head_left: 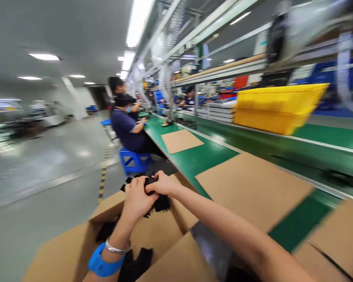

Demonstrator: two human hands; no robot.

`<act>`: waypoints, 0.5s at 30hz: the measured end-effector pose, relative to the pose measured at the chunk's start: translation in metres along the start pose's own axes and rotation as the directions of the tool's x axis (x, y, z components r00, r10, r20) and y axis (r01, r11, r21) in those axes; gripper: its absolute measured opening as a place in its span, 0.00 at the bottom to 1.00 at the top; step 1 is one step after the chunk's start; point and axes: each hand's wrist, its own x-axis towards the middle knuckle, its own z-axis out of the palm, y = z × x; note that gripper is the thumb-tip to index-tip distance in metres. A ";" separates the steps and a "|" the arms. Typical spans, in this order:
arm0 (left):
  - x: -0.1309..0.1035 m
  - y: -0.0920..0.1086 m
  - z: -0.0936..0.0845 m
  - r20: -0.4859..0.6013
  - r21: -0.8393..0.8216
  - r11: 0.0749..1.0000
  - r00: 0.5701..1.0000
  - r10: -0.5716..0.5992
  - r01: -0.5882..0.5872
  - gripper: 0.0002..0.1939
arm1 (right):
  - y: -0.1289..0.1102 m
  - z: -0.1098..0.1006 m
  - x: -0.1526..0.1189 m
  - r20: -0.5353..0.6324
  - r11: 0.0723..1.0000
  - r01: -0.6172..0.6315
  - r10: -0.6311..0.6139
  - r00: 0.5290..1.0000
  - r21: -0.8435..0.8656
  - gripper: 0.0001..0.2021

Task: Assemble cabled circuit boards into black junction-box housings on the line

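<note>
Over an open cardboard box (61, 250) my left hand (139, 197) and my right hand (162, 184) are close together. Both hands' fingers are closed around a small black plastic part (149, 182), largely covered by them. More black parts (162, 203) with small prongs show just beneath the hands, at the far side of the box. Lower in the box lie further black pieces (139, 264), partly hidden by my left forearm. A blue band and a silver bangle circle my left wrist.
A green workbench (294, 231) runs along the right, with flat cardboard sheets (253, 188) on it. A yellow bin (270, 107) stands beyond the conveyor line. Farther along, a co-worker (125, 127) sits on a blue stool (132, 161). Grey floor lies to the left.
</note>
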 end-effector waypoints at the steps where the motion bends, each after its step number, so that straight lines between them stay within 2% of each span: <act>1: 0.010 0.025 0.003 -0.005 -0.033 0.998 0.998 0.056 -0.056 0.23 | -0.002 -0.030 -0.009 -0.056 1.000 0.000 0.000 0.998 -0.013 0.29; 3: 0.024 0.083 0.017 0.008 -0.108 0.980 0.985 0.170 -0.169 0.24 | 0.004 -0.096 -0.035 -0.185 0.999 -0.023 0.017 0.983 -0.030 0.32; 5: 0.027 0.150 0.040 0.047 -0.188 0.941 0.954 0.296 -0.282 0.24 | 0.020 -0.159 -0.073 -0.307 0.998 -0.058 0.043 0.951 -0.038 0.29; 8: 0.019 0.248 0.081 0.123 -0.306 0.844 0.861 0.493 -0.440 0.23 | 0.058 -0.240 -0.135 -0.408 0.993 -0.114 0.098 0.908 -0.015 0.15; 10: 0.011 0.303 0.108 0.172 -0.375 0.775 0.784 0.597 -0.508 0.23 | 0.086 -0.281 -0.170 -0.453 0.985 -0.171 0.159 0.877 0.015 0.10; 12: 0.007 0.343 0.132 0.223 -0.435 0.710 0.698 0.680 -0.553 0.23 | 0.113 -0.313 -0.196 -0.499 0.971 -0.234 0.228 0.836 0.052 0.11; 15: 0.010 0.376 0.158 0.296 -0.521 0.618 0.555 0.777 -0.589 0.20 | 0.146 -0.346 -0.223 -0.543 0.944 -0.312 0.320 0.776 0.109 0.12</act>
